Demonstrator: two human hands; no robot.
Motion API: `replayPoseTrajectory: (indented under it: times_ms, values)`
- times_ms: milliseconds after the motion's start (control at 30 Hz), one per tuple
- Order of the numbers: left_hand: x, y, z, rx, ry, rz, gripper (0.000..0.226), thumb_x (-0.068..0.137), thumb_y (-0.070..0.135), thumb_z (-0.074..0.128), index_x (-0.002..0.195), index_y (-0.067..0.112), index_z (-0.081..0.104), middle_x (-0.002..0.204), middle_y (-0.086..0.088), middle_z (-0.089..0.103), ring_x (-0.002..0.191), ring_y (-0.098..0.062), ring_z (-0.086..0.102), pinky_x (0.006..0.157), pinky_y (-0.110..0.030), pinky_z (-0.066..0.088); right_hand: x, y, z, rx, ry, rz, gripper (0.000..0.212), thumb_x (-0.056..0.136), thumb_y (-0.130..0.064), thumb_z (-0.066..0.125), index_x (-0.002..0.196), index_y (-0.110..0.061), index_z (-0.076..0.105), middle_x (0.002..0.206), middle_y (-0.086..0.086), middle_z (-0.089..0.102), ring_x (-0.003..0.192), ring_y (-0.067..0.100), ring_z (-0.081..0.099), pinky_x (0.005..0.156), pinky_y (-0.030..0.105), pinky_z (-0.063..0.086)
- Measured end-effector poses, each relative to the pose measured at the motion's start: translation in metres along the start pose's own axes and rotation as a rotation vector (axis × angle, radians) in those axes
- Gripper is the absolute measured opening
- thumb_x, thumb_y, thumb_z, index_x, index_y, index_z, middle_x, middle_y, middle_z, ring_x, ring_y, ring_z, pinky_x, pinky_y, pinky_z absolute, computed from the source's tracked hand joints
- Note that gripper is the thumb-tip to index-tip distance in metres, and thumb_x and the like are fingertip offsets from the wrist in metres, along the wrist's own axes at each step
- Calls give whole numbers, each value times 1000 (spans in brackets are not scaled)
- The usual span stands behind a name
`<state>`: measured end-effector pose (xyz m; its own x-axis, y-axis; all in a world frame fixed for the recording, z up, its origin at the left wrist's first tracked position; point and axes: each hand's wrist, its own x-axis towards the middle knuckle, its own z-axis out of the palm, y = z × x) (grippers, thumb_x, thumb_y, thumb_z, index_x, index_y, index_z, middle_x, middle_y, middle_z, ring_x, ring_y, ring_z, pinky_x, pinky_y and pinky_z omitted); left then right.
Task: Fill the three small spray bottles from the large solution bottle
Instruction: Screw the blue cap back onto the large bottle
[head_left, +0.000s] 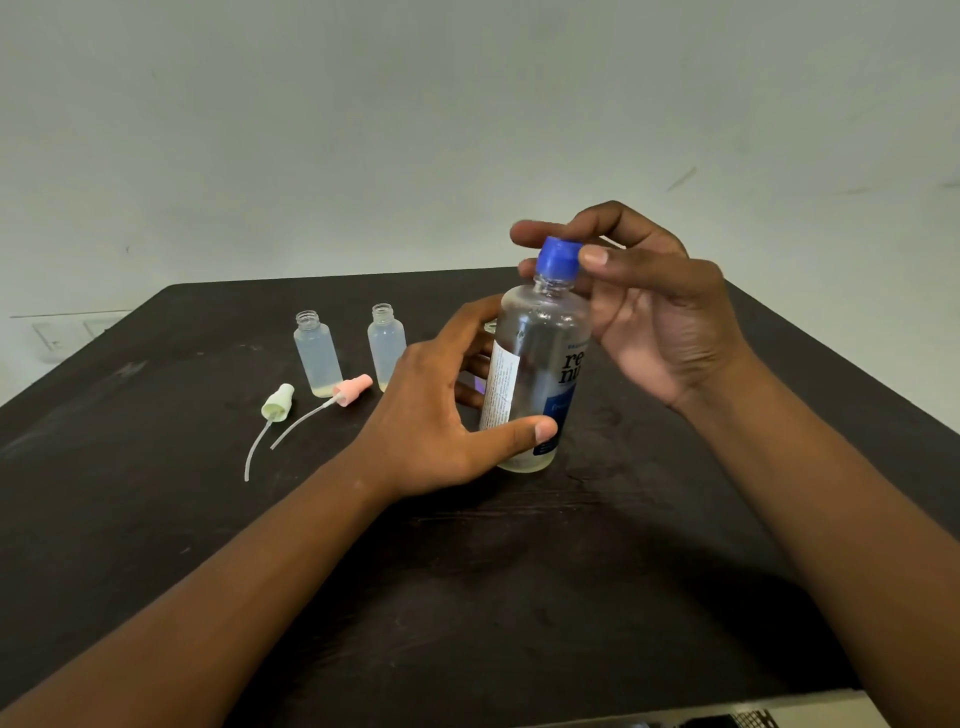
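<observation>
The large clear solution bottle (535, 374) stands on the dark table (467, 571), tilted slightly, with a blue cap (558, 258) on its neck. My left hand (441, 421) grips the bottle's lower body, thumb across the front. My right hand (639, 306) pinches the blue cap between thumb and fingers. Two small translucent spray bottles (318, 353) (386, 347) stand uncapped to the left, each with a little yellowish liquid at the bottom. A third small bottle is mostly hidden behind my left hand and the large bottle.
A pale green spray head (278, 402) and a pink spray head (353, 387), each with a thin dip tube, lie on the table in front of the small bottles. A pale wall rises behind the table's far edge.
</observation>
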<state>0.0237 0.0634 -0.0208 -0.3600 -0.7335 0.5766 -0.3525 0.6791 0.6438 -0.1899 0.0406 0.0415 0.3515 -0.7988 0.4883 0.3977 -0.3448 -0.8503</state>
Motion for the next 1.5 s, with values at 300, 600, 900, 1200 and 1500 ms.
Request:
replayPoseTrajectory:
  times_ms: [300, 600, 900, 1200, 1500]
  values:
    - [0, -1, 1, 11, -16, -7, 93, 79, 43, 90, 156, 25, 40, 128, 7, 72, 117, -18, 72, 85, -41, 64, 2, 3, 3, -1, 32, -27, 14, 84, -1, 65, 90, -13, 61, 90, 2, 66, 83, 16, 62, 79, 29, 53]
    - [1, 1, 2, -7, -3, 12, 92, 80, 42, 89, 156, 26, 40, 129, 10, 71, 117, -15, 71, 83, -39, 65, 2, -2, -3, 9, -21, -38, 19, 83, 3, 59, 96, -9, 65, 106, 15, 75, 105, 23, 70, 90, 33, 56]
    - [0, 3, 3, -21, 7, 1, 92, 79, 48, 89, 155, 31, 40, 128, 12, 70, 117, -15, 71, 82, -38, 66, 7, -8, -4, -69, -85, 6, 20, 87, -4, 57, 102, -11, 69, 112, 13, 72, 100, 25, 66, 91, 37, 56]
    - [1, 3, 3, 8, 22, 12, 94, 78, 54, 88, 155, 34, 39, 127, 13, 71, 116, -11, 71, 83, -32, 65, 7, -22, -3, -236, -47, 7, 27, 83, -3, 72, 107, -12, 65, 101, 9, 65, 96, 19, 62, 87, 32, 55]
    - [1, 3, 5, -30, 38, 23, 95, 78, 56, 87, 157, 35, 38, 130, 11, 70, 116, -14, 71, 82, -35, 66, -25, -16, 12, -448, 177, -139, 35, 99, -6, 66, 134, -4, 66, 126, 12, 75, 123, 27, 69, 103, 39, 57]
